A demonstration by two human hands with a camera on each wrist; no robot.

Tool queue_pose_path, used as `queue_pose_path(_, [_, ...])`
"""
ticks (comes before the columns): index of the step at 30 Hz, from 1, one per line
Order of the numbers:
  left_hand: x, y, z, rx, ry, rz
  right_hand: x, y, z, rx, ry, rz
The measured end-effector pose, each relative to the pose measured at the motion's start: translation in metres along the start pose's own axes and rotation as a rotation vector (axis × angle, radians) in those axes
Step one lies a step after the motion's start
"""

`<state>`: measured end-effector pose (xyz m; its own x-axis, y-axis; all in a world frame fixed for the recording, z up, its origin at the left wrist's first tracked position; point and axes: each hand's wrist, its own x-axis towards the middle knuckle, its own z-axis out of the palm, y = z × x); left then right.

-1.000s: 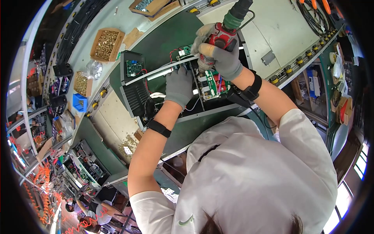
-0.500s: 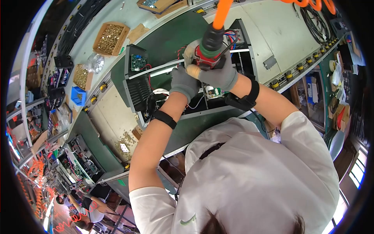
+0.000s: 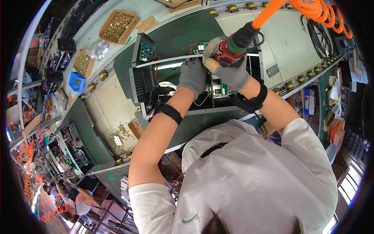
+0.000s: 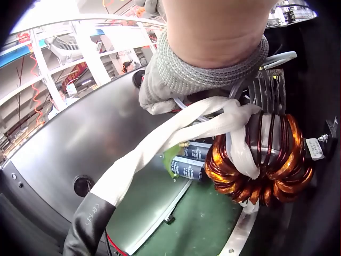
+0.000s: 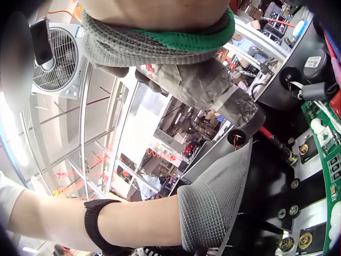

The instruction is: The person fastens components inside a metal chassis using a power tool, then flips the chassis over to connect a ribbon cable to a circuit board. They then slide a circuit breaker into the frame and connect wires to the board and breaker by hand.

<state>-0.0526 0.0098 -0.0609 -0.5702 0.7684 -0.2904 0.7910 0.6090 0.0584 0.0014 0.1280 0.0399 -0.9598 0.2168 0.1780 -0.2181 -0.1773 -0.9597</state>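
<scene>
Tilting further over than in the earlier frame, the driver (image 3: 230, 54) is leaning its hose end towards the right of the head view, above the open metal casing (image 3: 210, 112) that is lying on the green surface (image 3: 187, 27). It is probably feeling dense and rigid, with the orange hose (image 3: 272, 11) tugging at its rear, so its thick body is offering the best hold. The casing is likely handling stiffly, while its circuit board (image 5: 331, 160) is needing gentle treatment. The right hand (image 3: 233, 76) is gripping the driver, wrist bent above the casing. The left hand (image 3: 193, 78) is reaching down beside it, knuckles up; whether its fingers are holding anything, I cannot tell.
</scene>
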Motion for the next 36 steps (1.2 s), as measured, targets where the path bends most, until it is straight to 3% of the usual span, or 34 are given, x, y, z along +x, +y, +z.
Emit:
queue_pose_path(6, [0.000,0.003,-0.010,0.005,-0.135,-0.039,-0.004,0.007,0.004,0.039,-0.005,-0.069])
queue_pose_path(10, [-0.007,0.004,-0.016,-0.136,0.052,-0.067,-0.007,0.013,0.005,-0.045,0.002,-0.115])
queue_pose_path(15, [-0.003,0.004,-0.022,-0.053,-0.111,-0.039,-0.007,0.008,0.006,-0.004,0.021,-0.097])
queue_pose_path(22, [-0.003,0.002,-0.017,-0.067,-0.088,-0.048,-0.005,0.006,0.004,0.045,0.019,-0.062])
queue_pose_path(25, [-0.009,-0.009,-0.013,-0.192,0.127,0.118,-0.005,0.006,0.003,0.065,0.001,-0.041])
queue_pose_path(36, [-0.008,-0.022,0.002,-0.361,0.461,0.279,-0.002,0.012,-0.007,0.051,-0.092,-0.055])
